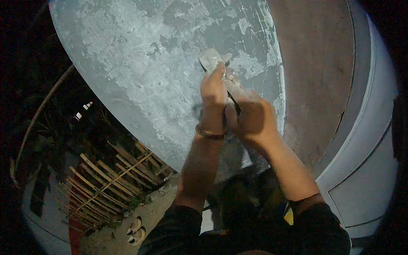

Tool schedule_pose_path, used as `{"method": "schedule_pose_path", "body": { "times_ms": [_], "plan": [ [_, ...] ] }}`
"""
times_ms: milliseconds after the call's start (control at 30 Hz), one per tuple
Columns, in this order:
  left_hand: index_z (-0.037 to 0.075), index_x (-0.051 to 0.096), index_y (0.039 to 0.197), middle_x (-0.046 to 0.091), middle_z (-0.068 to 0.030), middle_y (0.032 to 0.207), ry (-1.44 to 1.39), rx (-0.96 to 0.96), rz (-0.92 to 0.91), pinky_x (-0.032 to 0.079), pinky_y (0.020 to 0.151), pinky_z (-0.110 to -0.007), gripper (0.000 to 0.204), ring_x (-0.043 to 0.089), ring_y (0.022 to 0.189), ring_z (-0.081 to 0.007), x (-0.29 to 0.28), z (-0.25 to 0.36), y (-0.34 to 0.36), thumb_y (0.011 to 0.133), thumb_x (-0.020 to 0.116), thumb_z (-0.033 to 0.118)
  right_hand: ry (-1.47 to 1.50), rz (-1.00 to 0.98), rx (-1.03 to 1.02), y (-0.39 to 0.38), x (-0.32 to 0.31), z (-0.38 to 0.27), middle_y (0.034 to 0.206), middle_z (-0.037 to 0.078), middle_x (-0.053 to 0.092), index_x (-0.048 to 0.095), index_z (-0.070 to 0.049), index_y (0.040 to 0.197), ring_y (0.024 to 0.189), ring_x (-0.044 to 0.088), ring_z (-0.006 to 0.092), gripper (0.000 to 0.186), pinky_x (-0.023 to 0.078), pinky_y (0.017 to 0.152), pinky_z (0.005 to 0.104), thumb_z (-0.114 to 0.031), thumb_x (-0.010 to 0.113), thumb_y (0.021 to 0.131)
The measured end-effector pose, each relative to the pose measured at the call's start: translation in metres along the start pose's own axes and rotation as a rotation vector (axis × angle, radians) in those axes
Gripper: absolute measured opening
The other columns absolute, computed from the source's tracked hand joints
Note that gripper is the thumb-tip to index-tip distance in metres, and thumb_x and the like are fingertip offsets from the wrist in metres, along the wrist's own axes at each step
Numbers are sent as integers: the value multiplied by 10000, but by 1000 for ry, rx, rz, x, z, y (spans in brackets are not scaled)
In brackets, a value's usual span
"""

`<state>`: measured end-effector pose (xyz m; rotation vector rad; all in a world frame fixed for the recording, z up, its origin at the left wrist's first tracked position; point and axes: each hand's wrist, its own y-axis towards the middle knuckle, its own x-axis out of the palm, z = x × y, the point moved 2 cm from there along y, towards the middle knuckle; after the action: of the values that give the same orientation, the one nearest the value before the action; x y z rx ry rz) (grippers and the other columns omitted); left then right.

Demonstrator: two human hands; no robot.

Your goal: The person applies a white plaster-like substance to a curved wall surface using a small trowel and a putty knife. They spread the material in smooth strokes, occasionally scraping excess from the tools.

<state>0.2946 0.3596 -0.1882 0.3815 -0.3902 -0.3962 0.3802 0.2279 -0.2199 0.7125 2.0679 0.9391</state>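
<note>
Both hands are close together over a large grey panel (140, 63) patched with rough whitish filler. My left hand (213, 91), with a dark band at the wrist, is closed, its thumb pressed against a small rounded piece coated in pale putty (210, 59). Right beside it, my right hand (253, 112) is closed too, its fingers dusted white and pointing toward the same piece. A thin dark edge shows between the two hands; its kind is hidden by the fingers.
A brown surface (316, 63) adjoins the panel's right edge, with pale grey panelling (361, 182) farther right. Down at the left, a fence of sticks (110, 187) stands on the ground beside a pair of sandals (136, 231). The far left is dark.
</note>
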Motion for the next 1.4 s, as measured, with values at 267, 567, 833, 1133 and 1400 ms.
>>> {"method": "schedule_pose_path", "body": {
  "times_ms": [267, 567, 833, 1133, 1400],
  "plan": [
    [28, 723, 1035, 692, -68, 872, 249, 264, 92, 529, 667, -342, 268, 660, 744, -193, 7, -1, 3, 1089, 607, 263, 78, 34, 2, -2, 7, 10, 1009, 242, 730, 682, -96, 1360, 911, 699, 477, 428, 569, 806, 556, -213, 654, 950],
    [11, 690, 1034, 664, -63, 859, 57, -26, 84, 512, 651, -346, 300, 626, 717, -186, 20, 14, -15, 1088, 600, 291, 47, -71, 105, -3, 10, 14, 1030, 260, 736, 704, -69, 1299, 971, 712, 477, 392, 583, 864, 532, -213, 667, 936],
    [8, 704, 1025, 689, -92, 892, -17, -4, 46, 523, 664, -351, 284, 652, 739, -204, 10, -1, 2, 1077, 624, 276, 68, 118, -31, -2, 8, 12, 983, 216, 715, 751, -127, 1107, 779, 712, 455, 275, 591, 709, 537, -334, 707, 933],
    [2, 713, 1090, 677, -90, 882, 87, 138, -4, 519, 656, -358, 275, 637, 718, -199, 27, 30, 11, 1074, 608, 255, 105, 106, -159, 13, -6, 9, 1144, 280, 732, 660, -96, 1431, 1034, 705, 477, 501, 577, 909, 521, -173, 650, 935],
    [-15, 740, 1166, 712, -78, 905, 178, 124, 80, 533, 665, -358, 315, 671, 766, -196, 30, 30, 7, 1068, 613, 256, 82, 24, -75, 27, -9, 4, 1185, 272, 733, 657, -60, 1423, 1028, 697, 491, 496, 573, 907, 537, -189, 641, 944]
  ]
}}
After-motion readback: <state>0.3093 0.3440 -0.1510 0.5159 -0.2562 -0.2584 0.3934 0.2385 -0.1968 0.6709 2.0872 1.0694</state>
